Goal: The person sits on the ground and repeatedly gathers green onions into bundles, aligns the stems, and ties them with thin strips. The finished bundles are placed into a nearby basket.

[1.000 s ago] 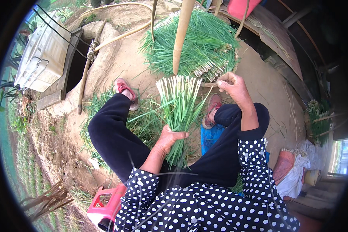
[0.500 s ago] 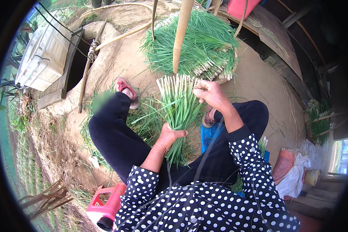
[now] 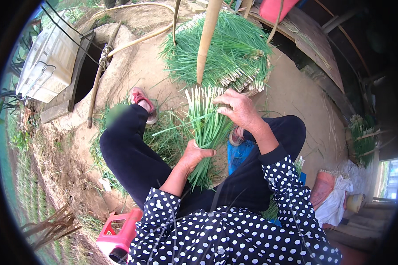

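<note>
My left hand is wrapped round the leafy lower part of a bunch of garlic chives. The pale cut ends of the bunch point away from me, and the green leaves hang toward my lap. At the upper right of the bunch, my right hand grips its pale stems with bent fingers; part of that grip is hidden behind the hand. Just beyond the bunch lies a large heap of chives, its white ends facing right and toward me.
A bamboo pole rises in front of the heap. Loose leaves litter the ground between my feet. A pink jug stands at my lower left, a white crate at the far left, and a white sack at the right.
The bunch's pale ends have drawn closer together on the left side. My right hand has turned and spread further over the upper right of the bunch. My left hand keeps its hold.
</note>
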{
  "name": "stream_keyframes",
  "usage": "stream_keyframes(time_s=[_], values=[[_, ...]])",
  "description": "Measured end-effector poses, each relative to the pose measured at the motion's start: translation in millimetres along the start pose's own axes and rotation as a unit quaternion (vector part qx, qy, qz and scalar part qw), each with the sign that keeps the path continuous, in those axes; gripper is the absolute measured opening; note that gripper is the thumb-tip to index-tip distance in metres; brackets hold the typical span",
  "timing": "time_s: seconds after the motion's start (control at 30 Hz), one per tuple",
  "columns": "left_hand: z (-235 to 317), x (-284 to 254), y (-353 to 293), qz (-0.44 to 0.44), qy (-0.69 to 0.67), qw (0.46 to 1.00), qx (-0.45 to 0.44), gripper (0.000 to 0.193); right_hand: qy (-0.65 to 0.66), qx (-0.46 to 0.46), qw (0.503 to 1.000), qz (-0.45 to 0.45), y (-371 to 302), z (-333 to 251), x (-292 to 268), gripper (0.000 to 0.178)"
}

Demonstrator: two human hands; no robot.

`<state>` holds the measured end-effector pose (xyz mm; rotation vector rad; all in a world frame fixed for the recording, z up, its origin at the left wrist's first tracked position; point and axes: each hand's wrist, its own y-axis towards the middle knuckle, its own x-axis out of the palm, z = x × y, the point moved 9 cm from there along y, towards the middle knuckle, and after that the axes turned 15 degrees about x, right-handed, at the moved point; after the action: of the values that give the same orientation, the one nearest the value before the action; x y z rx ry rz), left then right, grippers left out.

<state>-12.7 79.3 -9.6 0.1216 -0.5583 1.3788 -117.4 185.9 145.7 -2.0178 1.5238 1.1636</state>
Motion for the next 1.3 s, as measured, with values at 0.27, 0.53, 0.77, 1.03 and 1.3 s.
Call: stream_keyframes(time_s=[0.27,0.53,0.77,1.03,1.3], values=[[-6.5,-4.5,-1.9,-0.006,-0.038,0.999,-0.028,0.043,0.423,0.311,0.847,0.082,1.3,94.2,-16.5,0.016],[1.5,-8.4,0.2,0.006,-0.126,0.992,-0.013,0.043,-0.249,0.342,0.905,0.033,-52.7,123.2,-56.8,0.038],[-3.0,-6.4,-4.2,-0.001,-0.124,0.992,-0.028,0.046,0.263,0.374,0.883,0.108,-52.6,102.5,-26.3,0.03],[-3.5,-0.6,-5.9,-0.02,-0.082,0.996,-0.026,0.047,-0.152,0.101,0.979,0.091,-17.6,28.8,-17.7,0.018],[1.5,-6.9,-6.6,0.004,-0.123,0.992,-0.015,0.045,-0.06,0.204,0.935,0.285,-29.8,81.3,-82.5,0.009]])
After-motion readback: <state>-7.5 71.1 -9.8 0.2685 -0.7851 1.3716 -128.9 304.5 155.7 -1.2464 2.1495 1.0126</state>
